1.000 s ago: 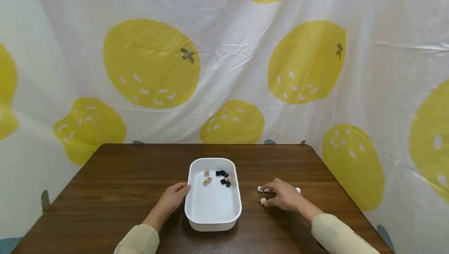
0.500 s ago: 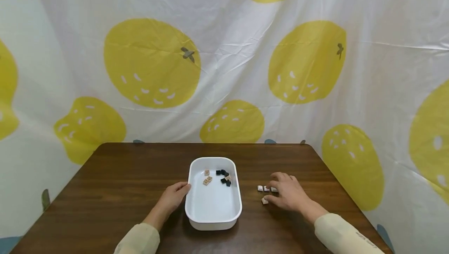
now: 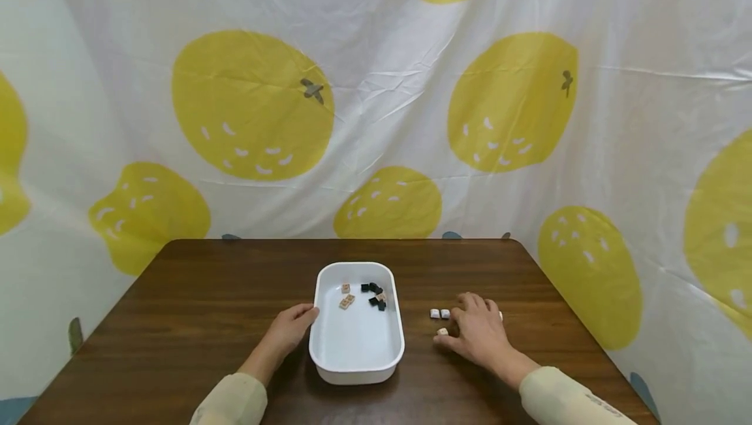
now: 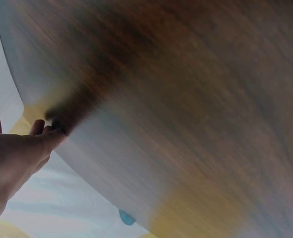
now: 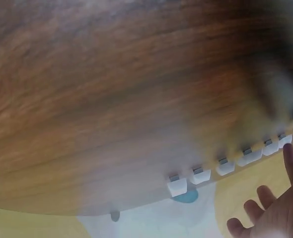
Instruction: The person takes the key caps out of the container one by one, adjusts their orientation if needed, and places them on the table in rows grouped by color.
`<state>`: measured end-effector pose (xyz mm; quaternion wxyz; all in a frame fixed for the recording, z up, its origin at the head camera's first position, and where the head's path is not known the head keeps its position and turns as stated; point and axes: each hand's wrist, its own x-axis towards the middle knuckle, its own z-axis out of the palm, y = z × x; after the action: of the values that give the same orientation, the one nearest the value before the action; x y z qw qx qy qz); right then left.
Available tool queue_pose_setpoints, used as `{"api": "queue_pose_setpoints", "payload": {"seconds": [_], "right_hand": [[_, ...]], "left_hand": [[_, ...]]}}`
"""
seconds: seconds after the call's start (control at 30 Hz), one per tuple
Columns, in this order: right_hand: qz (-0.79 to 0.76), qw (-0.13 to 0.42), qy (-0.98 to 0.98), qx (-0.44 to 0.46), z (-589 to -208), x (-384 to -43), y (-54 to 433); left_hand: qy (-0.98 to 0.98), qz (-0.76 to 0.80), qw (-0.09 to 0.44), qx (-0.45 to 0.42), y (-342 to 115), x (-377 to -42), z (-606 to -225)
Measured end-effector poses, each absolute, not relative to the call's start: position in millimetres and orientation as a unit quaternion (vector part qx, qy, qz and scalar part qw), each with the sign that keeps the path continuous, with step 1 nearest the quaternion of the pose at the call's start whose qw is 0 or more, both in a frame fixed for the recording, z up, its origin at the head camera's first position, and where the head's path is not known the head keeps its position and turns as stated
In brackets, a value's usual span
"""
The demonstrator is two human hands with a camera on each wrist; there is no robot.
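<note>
Just right of the frame's lower centre, the right hand [image 3: 478,327] had spread wider, thumb by the cream piece [image 3: 442,331], seemingly not gripping it; the left hand [image 3: 288,328] pinched the white tray [image 3: 356,377].

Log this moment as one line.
left hand: holds white tray by rim | right hand: among white pieces | in tray: black pieces, tan pieces

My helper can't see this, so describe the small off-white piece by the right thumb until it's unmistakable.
On the brown table, find the white tray, then look right of it to the person's right hand. The small off-white piece lies beside that thumb's tip. Unlike the other white pieces, lined up farther back, it sits alone, nearer the person.
</note>
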<state>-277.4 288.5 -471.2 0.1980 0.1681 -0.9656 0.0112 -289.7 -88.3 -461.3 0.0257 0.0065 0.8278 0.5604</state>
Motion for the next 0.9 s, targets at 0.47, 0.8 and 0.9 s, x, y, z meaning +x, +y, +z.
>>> {"api": "queue_pose_setpoints", "payload": {"seconds": [0.47,0.8,0.9], "right_hand": [[0.027,0.164,-0.964,0.207,-467,-281,291],[0.041,0.174,-0.936,0.302,-469,-293,299],[0.041,0.181,-0.941,0.282,-471,-293,298]], "left_hand": [[0.827,0.561,0.036,-0.006,-89,-290,-460],[0.826,0.563,0.038,-0.008,-89,-289,-457],[0.826,0.562,0.042,-0.009,-89,-289,-459]]}}
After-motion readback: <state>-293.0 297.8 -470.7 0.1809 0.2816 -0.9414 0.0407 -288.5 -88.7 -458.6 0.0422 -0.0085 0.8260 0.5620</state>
